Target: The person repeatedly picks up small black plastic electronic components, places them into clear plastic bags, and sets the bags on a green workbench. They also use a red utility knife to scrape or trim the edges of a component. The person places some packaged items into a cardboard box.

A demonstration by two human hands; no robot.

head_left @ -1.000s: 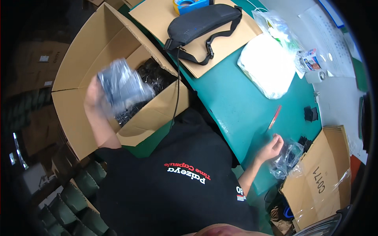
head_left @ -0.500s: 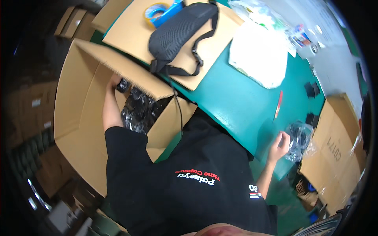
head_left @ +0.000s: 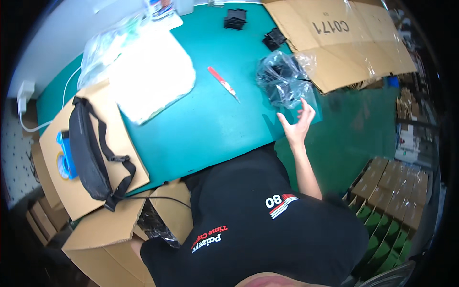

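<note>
My right hand [head_left: 298, 127] is open at the right front edge of the green table, thumb and fingers spread, holding nothing. Just beyond its fingertips lies a clear plastic bag [head_left: 283, 79] with dark parts inside. My left arm reaches down into an open cardboard box [head_left: 107, 256] at the lower left, and the flap and side hide that hand. Black plastic wrapping [head_left: 157, 222] shows inside this box.
On the table [head_left: 210, 129] lie a red-handled pointed tool [head_left: 222, 82], two black parts [head_left: 235, 19], and a white sheet-like bag [head_left: 155, 71]. A black waist bag [head_left: 88, 148] and blue tape dispenser [head_left: 67, 155] rest on cardboard. A large carton [head_left: 351, 48] stands far right.
The view has swung to the right. My right hand has opened its fingers near the clear bag. My left hand, seen earlier in the box by the black wrapping, is now hidden.
</note>
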